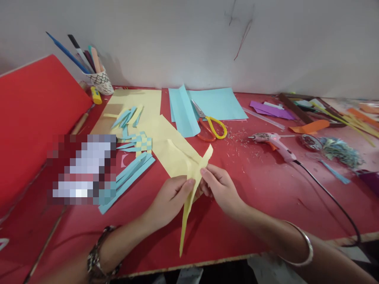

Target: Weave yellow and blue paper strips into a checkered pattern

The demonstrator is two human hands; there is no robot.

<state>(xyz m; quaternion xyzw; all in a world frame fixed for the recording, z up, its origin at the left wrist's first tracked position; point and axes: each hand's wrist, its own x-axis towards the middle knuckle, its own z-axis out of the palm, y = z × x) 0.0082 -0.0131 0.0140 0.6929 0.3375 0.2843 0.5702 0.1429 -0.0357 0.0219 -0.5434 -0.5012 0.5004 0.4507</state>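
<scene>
Yellow paper strips (199, 176) are pinched between both hands above the table's front part. My left hand (173, 197) is closed on them from the left, thumb on top. From the right, my right hand (220, 187) grips them with thumb and bent fingers. One strip end points down toward the table edge, another sticks up past my right hand. Behind the hands lies a sheet of yellow paper (161, 152). To the left rest a woven blue and yellow paper piece (143, 144) and several blue paper strips (133, 173).
Scissors (209, 122) lie on blue paper (214, 104) at the back. A pink glue gun (274, 142) with a black cord sits to the right, near a yarn bundle (340, 152). At the left are a pen cup (100, 82), a red board (38, 118) and a pixelated object (85, 169).
</scene>
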